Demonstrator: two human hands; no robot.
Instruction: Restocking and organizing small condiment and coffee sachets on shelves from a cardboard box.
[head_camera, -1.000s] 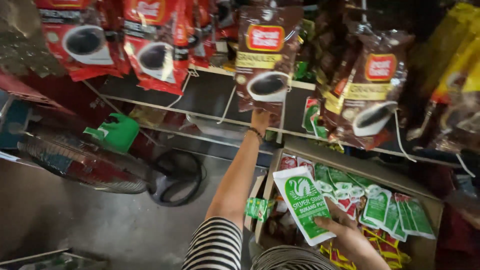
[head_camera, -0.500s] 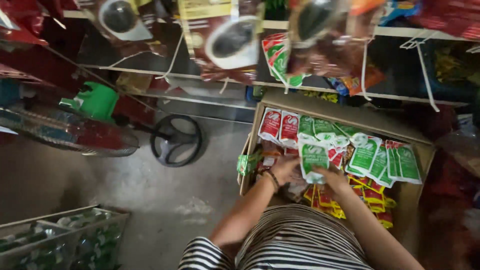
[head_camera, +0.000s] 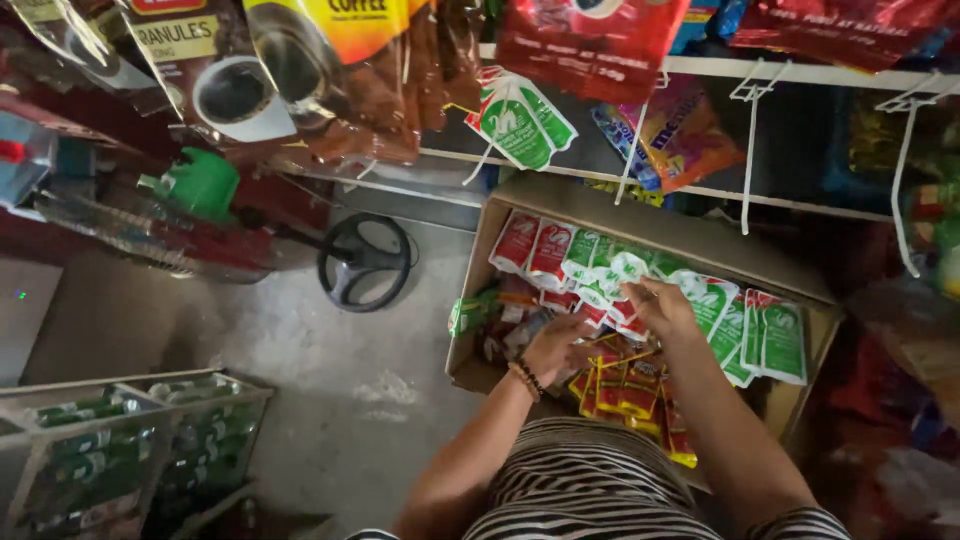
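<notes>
An open cardboard box (head_camera: 600, 203) on the floor holds rows of green sachets (head_camera: 770, 335), red sachets (head_camera: 530, 248) and several yellow-and-red packets (head_camera: 625, 385). Both hands are inside the box. My right hand (head_camera: 662, 308) pinches the lower edge of a green-and-white sachet (head_camera: 628, 266) in the middle of the back row. My left hand (head_camera: 556, 346) lies lower and to the left. Its fingers curl among small red-and-white sachets (head_camera: 592, 314), and whether it grips one is hidden. My striped sleeves (head_camera: 590, 490) fill the bottom of the view.
Large brown coffee pouches (head_camera: 330, 70) and red pouches (head_camera: 590, 40) hang overhead from a white wire shelf (head_camera: 760, 75). A green sachet strip (head_camera: 520, 120) dangles above the box. On the concrete floor stand a fan base (head_camera: 365, 262), a green watering can (head_camera: 200, 185) and a crate of green bottles (head_camera: 120, 440).
A second ago my left arm reached up to the hanging pouches while my right hand held a green sachet strip. Both hands have since come down into the box, and the view has tilted downward.
</notes>
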